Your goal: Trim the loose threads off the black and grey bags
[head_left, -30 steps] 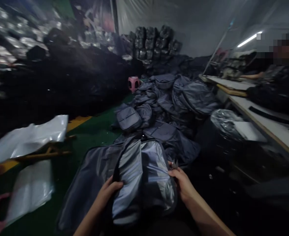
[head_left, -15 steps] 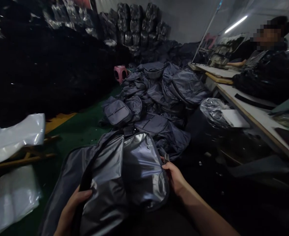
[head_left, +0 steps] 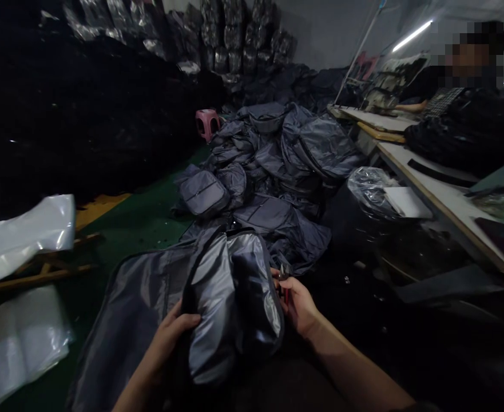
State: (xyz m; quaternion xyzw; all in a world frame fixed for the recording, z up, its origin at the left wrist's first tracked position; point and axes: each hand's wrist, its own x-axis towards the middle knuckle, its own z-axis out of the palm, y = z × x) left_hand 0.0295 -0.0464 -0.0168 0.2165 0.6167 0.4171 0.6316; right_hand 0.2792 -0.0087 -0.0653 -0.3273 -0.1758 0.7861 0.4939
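A dark grey bag [head_left: 138, 309] lies in front of me, its silver-lined compartment [head_left: 215, 286] standing open. My left hand [head_left: 175, 327] grips the dark left edge of that compartment, thumb on the lining side. At the compartment's right edge is my right hand [head_left: 297, 300], closed around a small tool [head_left: 284, 286] with red handles and a metal tip pointing up. Some of its fingers are hidden behind the tool and the bag's edge.
Grey bags [head_left: 277, 166] are heaped ahead on the green floor. A pink stool [head_left: 207, 124] stands beyond. Plastic sheets [head_left: 24, 337] lie left. On the right, a person's arm [head_left: 410, 107] rests at a long table [head_left: 440, 194], near a clear plastic bag [head_left: 369, 189].
My left hand has moved right with the compartment's edge, narrowing the opening. The tool's red handles now show in my right hand.
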